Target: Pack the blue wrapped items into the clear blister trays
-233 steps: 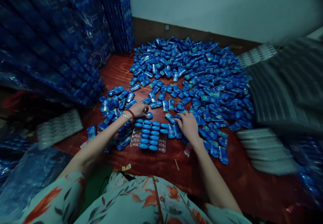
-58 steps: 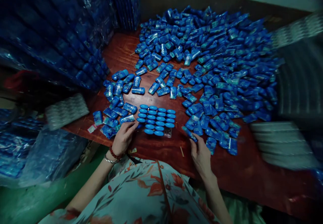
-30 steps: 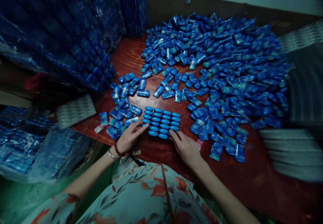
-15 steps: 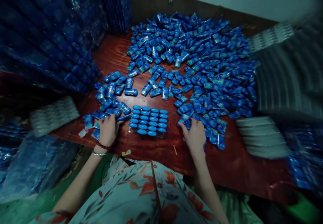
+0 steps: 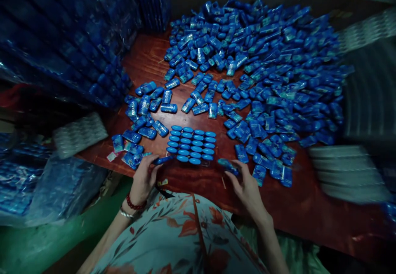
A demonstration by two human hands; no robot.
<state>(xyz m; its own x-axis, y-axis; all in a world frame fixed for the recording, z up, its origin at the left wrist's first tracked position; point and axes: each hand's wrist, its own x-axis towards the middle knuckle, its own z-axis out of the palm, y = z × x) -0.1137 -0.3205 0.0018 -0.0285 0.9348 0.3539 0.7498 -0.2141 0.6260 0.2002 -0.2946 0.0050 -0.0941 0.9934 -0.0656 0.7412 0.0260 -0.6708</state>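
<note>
A blue packet [image 5: 163, 159] is pinched in the fingertips of the left hand [image 5: 142, 180], low and left of centre in the frame, just off the lower left corner of the tray [image 5: 202, 163]. A second blue packet [image 5: 227, 165] is held the same way in the grip of the right hand [image 5: 247, 185], just right of the tray's lower right corner. Both hands are seen at the near edge of the red-brown wooden surface [image 5: 297, 212], one on each side of the tray and well apart from each other.

The tray itself is found at the centre of the frame, filled with neat rows of blue packets standing on edge; only a sliver of clear plastic is visible at its lower edge. A small loose cluster [image 5: 139, 121] of packets is scattered just left of and above the tray. A far larger heap [image 5: 262, 72] is spread across the upper right half of the frame, reaching down toward the right hand.

Wrapped bundles [image 5: 77, 39] of blue packets are stacked in the upper left. A pale empty tray [image 5: 79, 134] is seen at the left edge of the surface, and a stack of pale trays [image 5: 346, 173], blurred, at the right. A floral garment [image 5: 185, 241] fills the bottom centre.
</note>
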